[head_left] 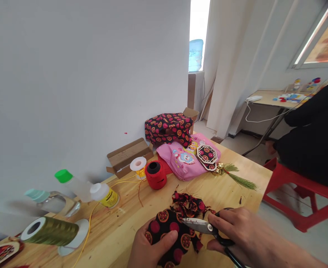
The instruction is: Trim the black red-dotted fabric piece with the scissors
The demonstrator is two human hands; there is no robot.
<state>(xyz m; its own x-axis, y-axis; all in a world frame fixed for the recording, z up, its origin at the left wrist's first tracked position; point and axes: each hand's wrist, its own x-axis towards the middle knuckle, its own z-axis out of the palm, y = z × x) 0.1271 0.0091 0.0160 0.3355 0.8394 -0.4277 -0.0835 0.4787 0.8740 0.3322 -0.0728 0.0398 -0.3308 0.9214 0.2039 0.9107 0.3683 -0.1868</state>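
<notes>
My left hand [152, 243] is closed on a piece of black fabric [171, 227] printed with red and orange fruit, thumb on top. What lies under the cloth is hidden. In my right hand [240, 229] is a pair of scissors [199, 225] with black handles, its blades pointing left at the fabric's right edge. A strip of the same cloth hangs by the blades. Just beyond, a heap of fabric scraps [188, 204] lies on the wooden table [119, 230].
Behind stand a red thread cone [156, 178], a yellow thread spool [138, 165], a pink pouch [177, 160] and a tasselled octagonal ornament [207, 154]. Bottles [105, 195] and a green thread cone [52, 230] line the left. Someone in black sits on a red stool [303, 193] at right.
</notes>
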